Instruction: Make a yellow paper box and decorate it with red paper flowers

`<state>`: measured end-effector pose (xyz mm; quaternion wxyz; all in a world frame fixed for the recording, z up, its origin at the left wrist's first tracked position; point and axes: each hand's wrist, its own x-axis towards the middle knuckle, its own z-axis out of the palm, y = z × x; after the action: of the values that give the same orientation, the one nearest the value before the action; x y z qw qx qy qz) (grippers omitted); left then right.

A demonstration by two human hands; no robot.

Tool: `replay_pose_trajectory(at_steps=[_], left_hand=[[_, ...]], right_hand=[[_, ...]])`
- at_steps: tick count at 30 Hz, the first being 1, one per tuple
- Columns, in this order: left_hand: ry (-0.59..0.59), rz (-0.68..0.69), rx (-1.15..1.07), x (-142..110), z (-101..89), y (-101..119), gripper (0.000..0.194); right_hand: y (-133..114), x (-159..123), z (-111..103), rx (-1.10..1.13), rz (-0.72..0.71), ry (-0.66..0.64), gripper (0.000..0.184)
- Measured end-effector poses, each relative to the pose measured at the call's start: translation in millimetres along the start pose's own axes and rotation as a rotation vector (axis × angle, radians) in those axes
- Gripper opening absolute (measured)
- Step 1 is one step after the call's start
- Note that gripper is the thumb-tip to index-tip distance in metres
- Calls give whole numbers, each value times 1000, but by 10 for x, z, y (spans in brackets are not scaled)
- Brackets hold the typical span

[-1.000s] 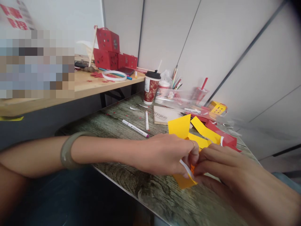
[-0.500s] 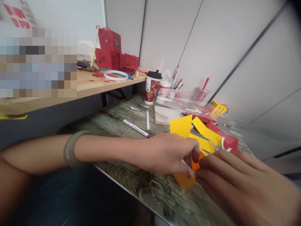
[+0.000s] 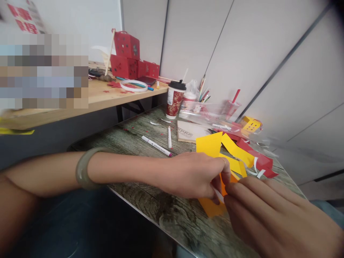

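Observation:
My left hand (image 3: pixel 190 175), with a bangle (image 3: pixel 84 170) on its wrist, is closed on a folded piece of yellow card (image 3: pixel 209 144). Flaps of the card stick out above and below the fingers, and its inner side looks orange. Close by on the right, my right hand (image 3: pixel 279 211) has its fingers pressed together at a narrow white strip (image 3: pixel 219 196) that shows between the two hands. The right fingertips and most of the strip are hidden. Just behind the hands lies a loose yellow card strip (image 3: pixel 238 149).
Two white markers (image 3: pixel 156 146) lie left of the card. Beyond stand a lidded paper cup (image 3: pixel 175 100) and a clear cup with a red straw (image 3: pixel 231 107). Red card pieces (image 3: pixel 264 161) lie at right. Red boxes (image 3: pixel 123 66) sit on the wooden table (image 3: pixel 102 98), near a blurred-out person.
Less of the white strip shows between my hands, and the right fingers sit slightly lower. The left hand keeps its hold on the card. The view has shifted a little.

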<state>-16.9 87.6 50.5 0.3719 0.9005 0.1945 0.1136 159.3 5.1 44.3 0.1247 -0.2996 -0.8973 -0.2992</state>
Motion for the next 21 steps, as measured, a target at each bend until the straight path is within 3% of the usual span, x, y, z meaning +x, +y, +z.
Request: replay_pose_trajectory(at_steps=[3,7,14,18,21], left_hand=[[4,6,83,6,-11,26,23],[-3,-4,118,20,-17,46,27],[31,17,155,3,-4,14,36],[46,27,241,-22,8,13,29],[67,-6,341,-29,34,22,35]], right_hand=[[83,-1,-10,-33,-89,-35,29],[228,19,-61,-5,-97,-66,16],[280,17,-156,32,49,31,8],[248,-24,-176,42,167,123,11],[244,-51,-181,-8,226,195,11]])
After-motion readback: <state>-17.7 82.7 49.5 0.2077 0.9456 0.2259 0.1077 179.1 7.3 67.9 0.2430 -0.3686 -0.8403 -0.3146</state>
